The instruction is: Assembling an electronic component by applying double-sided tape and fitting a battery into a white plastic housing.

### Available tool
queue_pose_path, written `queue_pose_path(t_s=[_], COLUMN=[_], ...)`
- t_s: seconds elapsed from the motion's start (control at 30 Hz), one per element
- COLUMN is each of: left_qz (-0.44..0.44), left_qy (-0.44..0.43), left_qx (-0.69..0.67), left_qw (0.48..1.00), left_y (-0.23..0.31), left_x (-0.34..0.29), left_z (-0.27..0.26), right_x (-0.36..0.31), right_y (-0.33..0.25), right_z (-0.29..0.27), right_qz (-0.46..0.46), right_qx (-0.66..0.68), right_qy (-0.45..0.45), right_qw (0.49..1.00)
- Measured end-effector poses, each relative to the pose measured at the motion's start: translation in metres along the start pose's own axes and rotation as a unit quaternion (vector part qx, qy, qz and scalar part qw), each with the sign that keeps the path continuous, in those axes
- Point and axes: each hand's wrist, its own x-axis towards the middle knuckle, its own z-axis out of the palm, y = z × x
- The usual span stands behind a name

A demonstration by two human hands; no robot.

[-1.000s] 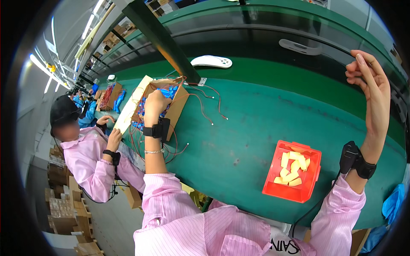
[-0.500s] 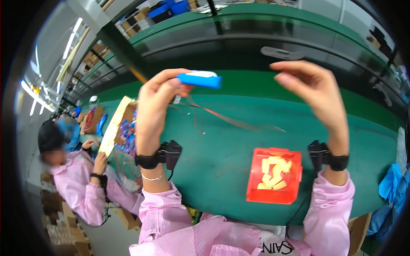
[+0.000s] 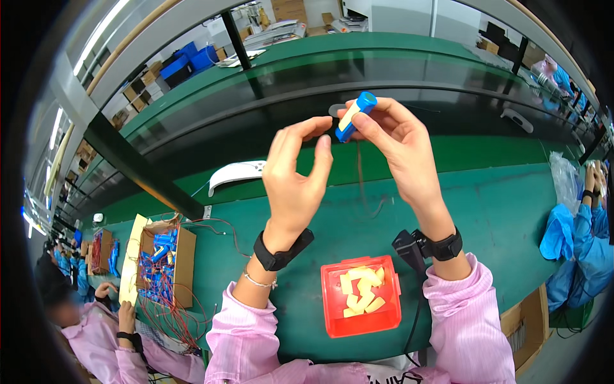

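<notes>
Raised over the bench's far side, my right hand [image 3: 400, 137] pinches a blue cylindrical battery [image 3: 364, 102] between thumb and fingers. A pale yellow strip [image 3: 349, 118] runs along the battery's side, and a thin wire [image 3: 360, 173] hangs below it. My left hand [image 3: 294, 169] is just left of the battery, thumb and fingers apart with nothing between them. Below both hands, a red plastic bin [image 3: 329, 301] holds several pale yellow pieces [image 3: 364, 291] on the green bench [image 3: 288, 326].
On the left stands a cardboard box [image 3: 185, 269] full of blue batteries with red wires spilling out. A co-worker [image 3: 96, 339] in pink sits beside it. A white curved part [image 3: 236, 173] lies behind my left hand. Blue cloth [image 3: 558, 233] and a plastic bag [image 3: 566, 185] lie at right.
The blue battery has passed from my left hand to my right, and my left fingers have come apart. Both hands are closer together. The view has swung to the right.
</notes>
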Motion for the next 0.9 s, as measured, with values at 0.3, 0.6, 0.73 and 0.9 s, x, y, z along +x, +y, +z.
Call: queue_pose_path(t_s=[0.3,0.6,0.73,0.9], left_qz=[0.023,-0.045,-0.073,-0.082], left_qy=[0.035,0.006,-0.001,-0.009], left_qx=[0.032,-0.009,-0.036,-0.037], left_qw=[0.999,0.999,0.997,0.996], left_y=[0.014,0.018,0.019,0.014], left_x=[0.006,0.006,0.007,0.003], left_z=[-0.006,-0.011,-0.013,-0.01], right_x=[-0.004,-0.002,-0.002,-0.001], right_y=[0.004,-0.001,-0.002,-0.003], right_z=[-0.002,-0.005,-0.006,-0.009], right_qz=[-0.037,-0.108,-0.127,-0.153], right_qx=[-0.133,-0.236,-0.264,-0.314], right_qy=[-0.04,-0.059,-0.056,-0.071], right_qw=[0.99,0.964,0.955,0.934])
